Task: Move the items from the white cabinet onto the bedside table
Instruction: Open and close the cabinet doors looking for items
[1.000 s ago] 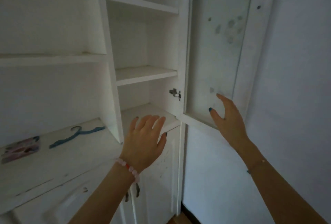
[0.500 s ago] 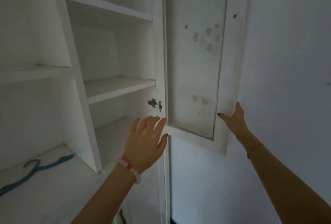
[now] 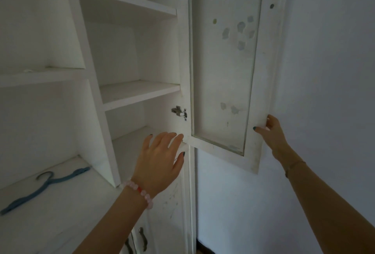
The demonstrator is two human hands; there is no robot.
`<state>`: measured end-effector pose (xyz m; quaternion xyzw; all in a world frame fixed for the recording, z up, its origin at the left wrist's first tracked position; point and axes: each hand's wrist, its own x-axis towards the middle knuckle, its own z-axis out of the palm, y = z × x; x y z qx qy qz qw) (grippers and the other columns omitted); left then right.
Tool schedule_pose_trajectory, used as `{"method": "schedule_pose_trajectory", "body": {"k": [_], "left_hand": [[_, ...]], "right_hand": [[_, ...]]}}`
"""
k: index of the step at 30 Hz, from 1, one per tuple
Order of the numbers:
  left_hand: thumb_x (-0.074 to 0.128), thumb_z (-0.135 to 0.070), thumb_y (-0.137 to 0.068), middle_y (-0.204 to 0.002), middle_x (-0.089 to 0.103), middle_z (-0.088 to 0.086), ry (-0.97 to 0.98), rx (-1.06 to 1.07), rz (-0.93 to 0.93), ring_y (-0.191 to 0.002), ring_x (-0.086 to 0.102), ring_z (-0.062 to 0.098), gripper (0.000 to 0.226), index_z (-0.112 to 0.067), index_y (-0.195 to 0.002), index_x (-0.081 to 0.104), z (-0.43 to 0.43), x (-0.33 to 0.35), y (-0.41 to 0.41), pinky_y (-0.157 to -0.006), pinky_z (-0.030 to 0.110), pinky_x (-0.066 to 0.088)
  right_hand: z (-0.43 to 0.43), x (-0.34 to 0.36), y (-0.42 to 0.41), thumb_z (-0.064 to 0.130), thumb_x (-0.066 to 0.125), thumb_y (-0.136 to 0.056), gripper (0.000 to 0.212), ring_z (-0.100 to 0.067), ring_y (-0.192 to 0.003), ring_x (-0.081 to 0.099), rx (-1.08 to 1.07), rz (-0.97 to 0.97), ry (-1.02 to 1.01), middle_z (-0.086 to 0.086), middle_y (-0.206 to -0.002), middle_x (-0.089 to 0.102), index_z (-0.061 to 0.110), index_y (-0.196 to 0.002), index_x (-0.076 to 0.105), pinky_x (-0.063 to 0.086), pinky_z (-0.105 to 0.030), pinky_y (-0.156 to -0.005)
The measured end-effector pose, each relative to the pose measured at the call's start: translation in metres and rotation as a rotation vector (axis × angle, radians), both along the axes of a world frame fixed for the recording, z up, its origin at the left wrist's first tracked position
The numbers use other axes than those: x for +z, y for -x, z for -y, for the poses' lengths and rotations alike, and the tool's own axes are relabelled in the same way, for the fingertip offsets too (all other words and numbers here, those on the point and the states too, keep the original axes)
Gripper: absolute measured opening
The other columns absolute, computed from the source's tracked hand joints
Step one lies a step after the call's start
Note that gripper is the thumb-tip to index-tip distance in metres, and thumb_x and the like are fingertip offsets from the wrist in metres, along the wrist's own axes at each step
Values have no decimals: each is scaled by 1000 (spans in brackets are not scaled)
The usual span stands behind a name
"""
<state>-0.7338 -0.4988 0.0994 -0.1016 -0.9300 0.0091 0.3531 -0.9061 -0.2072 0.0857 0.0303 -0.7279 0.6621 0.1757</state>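
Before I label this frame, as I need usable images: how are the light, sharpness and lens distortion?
In the head view the light is dim and greyish with no glare; soft shadow sits under the middle shelf; the wide-angle lens slants the cabinet door; the left hand and the right hand, which grips the door's edge, are fairly sharp.

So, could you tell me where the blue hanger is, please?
Head view, lower left: the blue hanger lies on the cabinet ledge, left of the left hand.
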Motion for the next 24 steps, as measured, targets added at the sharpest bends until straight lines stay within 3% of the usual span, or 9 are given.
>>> {"method": "schedule_pose_trajectory", "body": {"k": [7, 11, 13, 16, 20, 24], "left_hand": [[38, -34, -85, -109, 66, 7, 6, -13, 2, -100, 63, 27, 45, -11, -116, 61, -22, -2, -8, -87, 50, 49], [38, -34, -86, -110, 66, 7, 13, 1, -13, -100, 63, 27, 45, -10, -116, 61, -27, -1, -15, -88, 49, 49], [37, -34, -86, -109, 67, 8, 14, 13, -12, -99, 63, 28, 45, -10, -116, 61, -26, 0, -20, -88, 49, 49], [38, -33, -86, -111, 66, 9, 29, 25, -19, -102, 62, 28, 45, -10, -117, 61, -23, 0, -24, -89, 49, 48], [38, -32, -88, -120, 61, 12, 45, 25, -49, -112, 57, 31, 45, -9, -122, 57, -20, 6, -24, -93, 50, 46], [38, -29, -88, -126, 58, 13, 81, 28, -87, -118, 53, 32, 46, -8, -125, 54, -13, 26, -18, -96, 53, 43]], "right_hand": [[18, -14, -40, -1, 62, -83, 56, -19, -115, 49, 28, -82, 22, -9, -131, 48, 8, -133, 40, 42, -25, -90], [41, -21, -66, -1, 62, -83, 53, -12, -108, 50, 88, -137, 29, -7, -128, 49, 8, -132, 42, 45, -5, -73], [53, -24, -79, -1, 62, -83, 51, -10, -106, 51, 131, -178, 27, -6, -127, 50, 8, -130, 43, 45, -2, -72], [72, -30, -94, 0, 62, -84, 52, -8, -107, 51, 211, -214, 13, -4, -127, 49, 12, -131, 44, 47, -7, -80], [101, -35, -110, 5, 65, -83, 54, -12, -118, 50, 350, -233, 7, -2, -127, 49, 16, -132, 44, 46, -33, -99], [137, -39, -124, 1, 60, -86, 59, -6, -121, 45, 452, -295, -106, 5, -129, 45, 27, -133, 36, 40, -31, -104]]}}
